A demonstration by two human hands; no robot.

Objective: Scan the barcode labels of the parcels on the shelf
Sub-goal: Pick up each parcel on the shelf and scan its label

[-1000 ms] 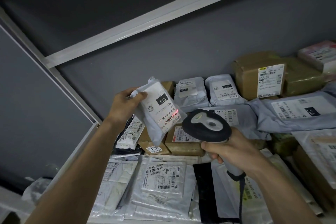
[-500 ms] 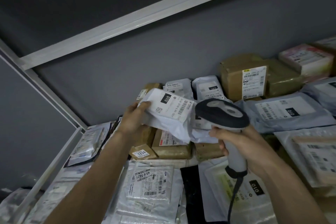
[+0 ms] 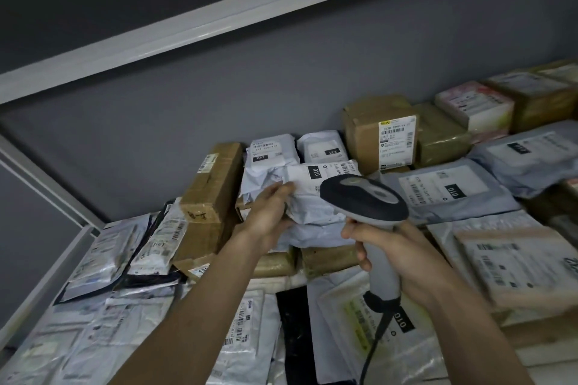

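Gripping white parcel (image 3: pixel 309 197) atop shelf (image 3: pixel 47 272) pile, left hand (image 3: pixel 269 216) pinched its left edge | right hand (image 3: pixel 403 253) clasped scanner (image 3: pixel 364 197) handle | label lay just beyond scanner head, long axis running left-right, left hand nearer.

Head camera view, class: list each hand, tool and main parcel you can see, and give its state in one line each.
Left hand: grips the white 010 mailer's left end.
White 010 mailer: crumpled, label up, resting on the parcels behind.
Right hand: wrapped round the scanner's handle.
Barcode scanner: upright, head over the mailer, no red beam visible.
Cardboard box: sealed, label facing the camera.
Long brown box: taped shut, leaning on the pile.
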